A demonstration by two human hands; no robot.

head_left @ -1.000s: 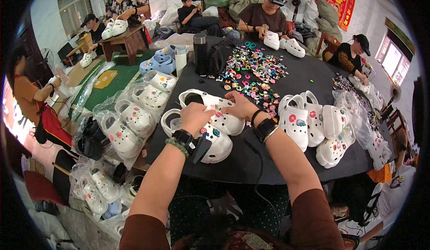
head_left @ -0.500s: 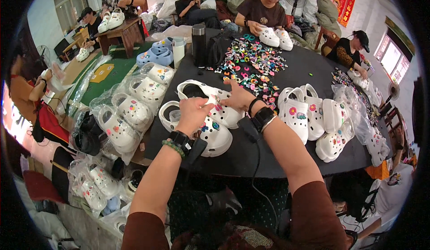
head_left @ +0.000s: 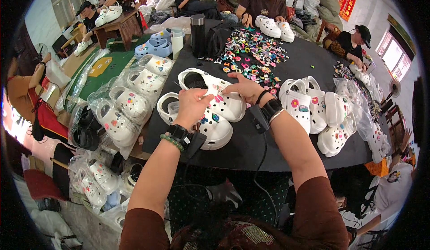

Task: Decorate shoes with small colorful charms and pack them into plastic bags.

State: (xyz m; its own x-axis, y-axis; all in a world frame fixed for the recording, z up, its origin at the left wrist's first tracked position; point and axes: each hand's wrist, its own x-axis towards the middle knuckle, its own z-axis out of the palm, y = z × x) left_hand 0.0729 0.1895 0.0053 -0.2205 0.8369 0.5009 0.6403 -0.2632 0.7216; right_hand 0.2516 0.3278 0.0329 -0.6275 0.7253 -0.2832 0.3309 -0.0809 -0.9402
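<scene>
A pair of white clogs lies in front of me on the black table, toes pointing to my lower right. The farther clog (head_left: 232, 108) has pink charms on its upper; the nearer clog (head_left: 216, 132) carries blue and other coloured charms. My left hand (head_left: 192, 108) is closed over the pair, thumb and forefinger together near the farther clog's upper; whatever they pinch is hidden. From the right, my right hand (head_left: 246, 90) grips the farther clog's side, its thumb lying on the upper near the pink charms. Both wrists wear dark straps with black devices.
Loose coloured charms (head_left: 255, 48) lie heaped beyond the clogs. More decorated white clogs (head_left: 298, 108) stand at the right. Bagged clogs (head_left: 118, 124) line the left. A black tumbler (head_left: 197, 35) and a pale bottle (head_left: 177, 41) stand at the far left. Co-workers sit around the table.
Both hands stay at the farther clog, the right thumb and forefinger now closer together. The view has shifted slightly. Across the table, a co-worker's hand has moved from the clogs to the charms.
</scene>
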